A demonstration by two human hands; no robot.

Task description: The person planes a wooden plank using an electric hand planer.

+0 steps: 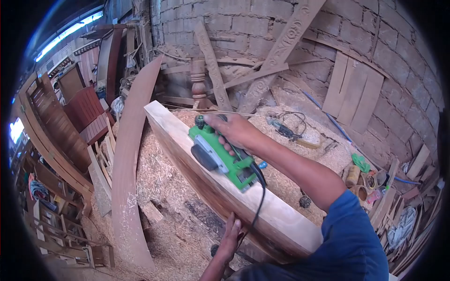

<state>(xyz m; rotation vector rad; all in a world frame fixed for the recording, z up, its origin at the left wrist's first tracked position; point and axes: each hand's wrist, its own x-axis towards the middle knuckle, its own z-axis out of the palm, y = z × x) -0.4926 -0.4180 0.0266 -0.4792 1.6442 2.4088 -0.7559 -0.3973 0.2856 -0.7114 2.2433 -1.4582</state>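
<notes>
Fingers of the right hand (241, 132) gripped an electric planer (227, 164), left hand (228, 240) unclenched against timber (279, 218) whose edge could snag the cord (264, 186)

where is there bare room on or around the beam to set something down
The beam's top is bare between the green planer and the beam's far end, and between the power cord and the blue sleeve. Crowded: around the planer, held by the right hand, and farther right, where containers sit by a green bag.
</notes>
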